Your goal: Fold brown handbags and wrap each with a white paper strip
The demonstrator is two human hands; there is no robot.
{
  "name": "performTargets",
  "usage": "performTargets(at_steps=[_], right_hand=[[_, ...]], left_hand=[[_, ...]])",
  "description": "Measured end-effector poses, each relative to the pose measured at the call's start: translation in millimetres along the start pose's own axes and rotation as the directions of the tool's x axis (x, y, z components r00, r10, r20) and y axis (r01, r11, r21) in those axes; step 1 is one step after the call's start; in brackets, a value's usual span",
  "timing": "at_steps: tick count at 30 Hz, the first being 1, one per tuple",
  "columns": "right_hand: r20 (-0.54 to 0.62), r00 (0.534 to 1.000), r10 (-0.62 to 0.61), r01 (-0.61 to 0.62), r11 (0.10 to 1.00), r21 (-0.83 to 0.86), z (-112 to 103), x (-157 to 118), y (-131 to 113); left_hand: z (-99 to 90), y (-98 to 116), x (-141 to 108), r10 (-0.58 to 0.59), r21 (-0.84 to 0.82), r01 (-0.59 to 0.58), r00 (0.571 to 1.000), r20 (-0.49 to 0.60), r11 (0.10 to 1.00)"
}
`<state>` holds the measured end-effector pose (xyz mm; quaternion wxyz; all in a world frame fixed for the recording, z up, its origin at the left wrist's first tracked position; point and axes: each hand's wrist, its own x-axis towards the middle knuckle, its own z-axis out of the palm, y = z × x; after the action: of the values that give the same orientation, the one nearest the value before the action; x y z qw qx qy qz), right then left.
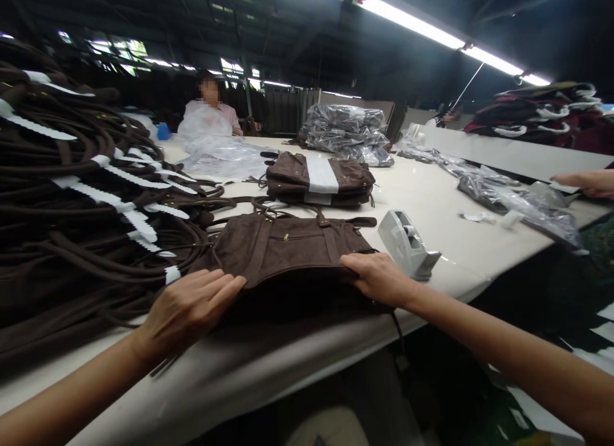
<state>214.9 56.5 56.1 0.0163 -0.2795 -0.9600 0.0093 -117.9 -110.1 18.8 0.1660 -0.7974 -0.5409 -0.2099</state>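
Note:
A dark brown handbag (297, 244) with a small brass zip lies on the white table in front of me, its near edge pulled toward me. My left hand (194, 302) grips that edge at the bag's left corner, fingers closed over it. On the right side, my right hand (377, 276) pinches the same edge. The bag's underside is in deep shadow. Just behind it lies a stack of folded brown bags (283, 177) with a white paper band (322, 176) around it. To the right of the handbag stands a grey tape dispenser (403, 241).
A tall heap of brown bags (96, 222) with white-wrapped handles rises at left. Plastic-wrapped bags (343, 129) are piled farther back, with more wrapped packages (518, 203) at right. A person (211, 113) sits across the table (432, 203); another person's hand (590, 182) reaches in at right.

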Motion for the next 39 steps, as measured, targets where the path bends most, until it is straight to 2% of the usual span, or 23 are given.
performTargets(at_steps=[1,3,7,12,14,16,19,20,24,26,29,31,36,39], right_hand=[[-0.009,1.000,-0.018,0.018,0.999,-0.042,9,3,5],[-0.030,0.997,-0.076,0.073,0.993,-0.097,29,7,17],[-0.153,0.977,-0.147,0.133,0.986,-0.101,64,5,36],[-0.332,0.940,-0.074,0.056,0.996,-0.065,73,-22,49],[-0.354,0.931,-0.092,0.079,0.996,-0.052,73,-30,54],[-0.385,0.913,-0.134,0.126,0.991,-0.046,76,-33,59],[-0.451,0.873,-0.185,0.184,0.982,-0.047,85,-33,65],[-0.474,0.856,-0.205,0.203,0.978,-0.057,89,-35,66],[-0.521,0.795,-0.311,0.273,0.950,-0.150,101,-47,73],[-0.515,0.796,-0.317,0.274,0.948,-0.161,104,-54,74],[-0.530,0.799,-0.283,0.250,0.959,-0.135,105,-59,72],[-0.539,0.801,-0.261,0.232,0.965,-0.122,103,-60,67],[-0.444,0.876,-0.187,0.179,0.982,-0.061,98,-63,48],[-0.397,0.910,-0.117,0.142,0.989,0.034,87,-64,38]], left_hand=[[4.9,-5,-3,0.089,0.038,-0.088,0.995,-0.036,0.995],[17.7,-16,-9,0.213,0.095,-0.209,0.976,-0.036,0.973],[37.2,-31,-17,0.216,0.075,-0.216,0.976,0.019,0.973],[27.5,-35,-29,0.251,0.034,-0.253,0.967,0.043,0.967],[21.9,-36,-32,0.213,0.032,-0.214,0.976,0.037,0.976],[19.6,-38,-33,0.116,0.011,-0.116,0.993,0.018,0.993],[20.4,-43,-36,-0.013,-0.031,0.015,0.998,0.061,0.999],[21.0,-45,-38,0.005,-0.026,-0.003,0.995,0.097,1.000],[22.9,-51,-48,0.218,0.123,-0.250,0.949,0.225,0.960],[23.7,-48,-51,0.214,0.192,-0.257,0.952,0.219,0.947],[21.9,-36,-54,0.116,0.193,-0.147,0.980,0.161,0.970],[16.5,-26,-57,0.102,0.182,-0.128,0.984,0.143,0.975],[-1.4,1,-66,0.083,0.273,-0.123,0.985,0.153,0.954],[1.3,8,-63,0.080,0.354,-0.108,0.992,0.093,0.929]])
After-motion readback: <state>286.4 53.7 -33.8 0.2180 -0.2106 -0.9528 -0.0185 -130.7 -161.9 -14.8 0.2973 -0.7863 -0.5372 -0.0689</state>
